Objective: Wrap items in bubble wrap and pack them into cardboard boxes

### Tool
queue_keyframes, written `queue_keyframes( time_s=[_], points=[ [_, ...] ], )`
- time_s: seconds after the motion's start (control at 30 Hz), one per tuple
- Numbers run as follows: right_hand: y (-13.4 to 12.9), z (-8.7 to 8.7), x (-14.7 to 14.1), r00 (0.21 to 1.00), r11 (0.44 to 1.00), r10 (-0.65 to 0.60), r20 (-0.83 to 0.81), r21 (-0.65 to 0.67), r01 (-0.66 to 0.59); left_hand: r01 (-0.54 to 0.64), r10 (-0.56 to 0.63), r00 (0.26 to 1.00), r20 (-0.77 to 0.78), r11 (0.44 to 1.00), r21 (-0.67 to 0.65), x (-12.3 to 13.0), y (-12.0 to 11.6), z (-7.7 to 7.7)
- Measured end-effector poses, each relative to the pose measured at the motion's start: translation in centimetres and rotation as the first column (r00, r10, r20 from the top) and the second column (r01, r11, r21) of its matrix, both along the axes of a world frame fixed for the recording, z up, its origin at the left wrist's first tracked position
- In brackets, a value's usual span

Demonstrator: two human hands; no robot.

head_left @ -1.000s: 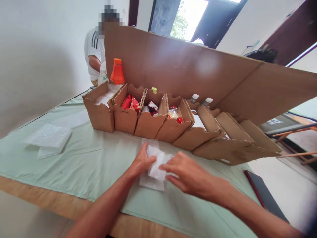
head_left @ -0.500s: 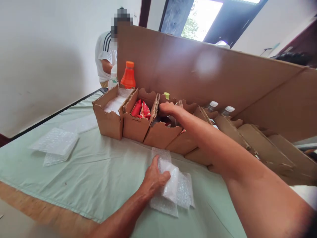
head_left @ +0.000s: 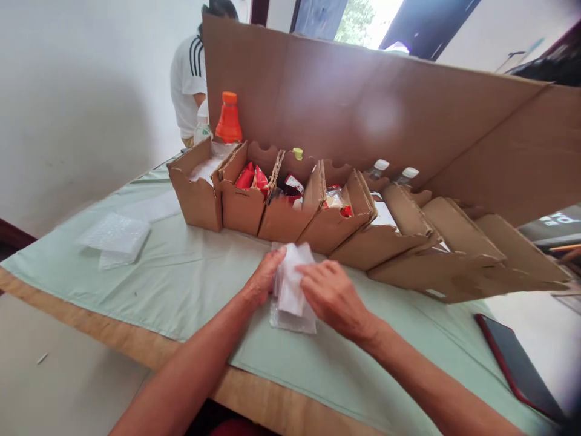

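Observation:
Near the table's front, my left hand [head_left: 265, 275] grips a folded bubble wrap bundle [head_left: 290, 290] by its left edge, thumb on top. My right hand [head_left: 333, 293] has its curled fingers closed at the bundle's right side; its fingertips are slightly blurred. Whatever lies inside the bundle cannot be made out. Just behind the hands stands a row of cardboard boxes [head_left: 285, 219]. One box holds red packets [head_left: 253, 177], and another holds dark red and white packaging [head_left: 293, 184]. The leftmost box holds bubble wrap sheets [head_left: 213, 162].
More bubble wrap [head_left: 118, 236] lies at the left on the green cloth [head_left: 200, 290]. A phone [head_left: 515, 363] rests at the right. Behind the boxes rise an orange bottle [head_left: 229, 121], white-capped bottles [head_left: 380, 168] and a tall cardboard panel [head_left: 345, 103]. Another person [head_left: 186, 85] is beyond it.
My right hand has come out of the third box from the left and down to the bubble wrap. The wrap's right-hand part is now folded in. The view has shifted lower.

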State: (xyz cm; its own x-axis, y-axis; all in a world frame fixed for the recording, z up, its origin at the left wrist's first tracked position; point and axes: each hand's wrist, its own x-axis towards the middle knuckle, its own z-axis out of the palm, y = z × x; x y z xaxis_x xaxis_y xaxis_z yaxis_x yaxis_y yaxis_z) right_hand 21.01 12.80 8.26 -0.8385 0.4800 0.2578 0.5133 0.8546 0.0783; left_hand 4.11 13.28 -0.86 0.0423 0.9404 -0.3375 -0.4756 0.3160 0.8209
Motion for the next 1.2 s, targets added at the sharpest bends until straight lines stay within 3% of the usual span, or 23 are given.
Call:
queue_keyframes(
  time_s=[0.03,0.1,0.2,0.3,0.37,0.43,0.53,0.7,0.83,1.07,1.2],
  points=[
    [-0.5,-0.8,0.1,0.998,0.997,0.053,0.014,-0.053,-0.052,0.009,-0.009,1.0,-0.017,1.0,0.024,0.0,-0.1,0.0],
    [-0.5,0.0,0.3,0.993,0.974,0.117,-0.012,-0.193,-0.117,0.024,-0.02,0.997,-0.07,0.998,0.064,0.2,-0.4,0.0],
    [1.6,5.7,-0.6,0.992,0.936,0.016,-0.127,-0.347,-0.059,0.049,-0.037,0.992,-0.124,0.994,0.099,0.4,-0.7,-0.2],
    [6.0,11.7,-4.8,0.972,0.963,-0.169,-0.164,-0.239,0.127,0.074,-0.053,0.982,-0.183,0.991,0.108,0.7,-0.7,-0.2],
    [9.6,13.8,-9.4,0.982,0.975,-0.185,-0.033,-0.131,0.18,0.084,-0.06,0.974,-0.218,0.991,0.101,0.8,-0.6,-0.1],
    [13.1,14.2,-14.4,0.957,0.978,-0.18,0.226,-0.061,0.198,0.092,-0.069,0.969,-0.237,0.992,0.088,0.9,-0.5,-0.1],
    [16.7,12.8,-20.5,0.845,0.978,-0.145,0.515,-0.055,0.202,0.095,-0.076,0.968,-0.24,0.993,0.066,1.0,-0.3,-0.2],
    [17.5,9.5,-24.7,0.806,0.982,-0.117,0.58,-0.055,0.182,0.088,-0.074,0.974,-0.215,0.995,0.056,1.0,-0.2,-0.1],
    [16.5,9.7,-24.3,0.85,0.982,-0.117,0.514,-0.068,0.177,0.085,-0.074,0.98,-0.183,0.995,0.053,1.0,-0.1,-0.4],
    [14.1,15.3,-17.4,0.955,0.98,-0.2,0.219,0.03,0.199,0.09,-0.084,0.992,-0.096,0.994,0.058,0.8,-0.1,-0.3],
    [13.7,15.2,-17.4,0.938,0.993,-0.115,0.327,0.031,0.112,0.064,-0.055,0.991,-0.118,0.996,0.069,0.8,-0.3,0.1]
  ],
)
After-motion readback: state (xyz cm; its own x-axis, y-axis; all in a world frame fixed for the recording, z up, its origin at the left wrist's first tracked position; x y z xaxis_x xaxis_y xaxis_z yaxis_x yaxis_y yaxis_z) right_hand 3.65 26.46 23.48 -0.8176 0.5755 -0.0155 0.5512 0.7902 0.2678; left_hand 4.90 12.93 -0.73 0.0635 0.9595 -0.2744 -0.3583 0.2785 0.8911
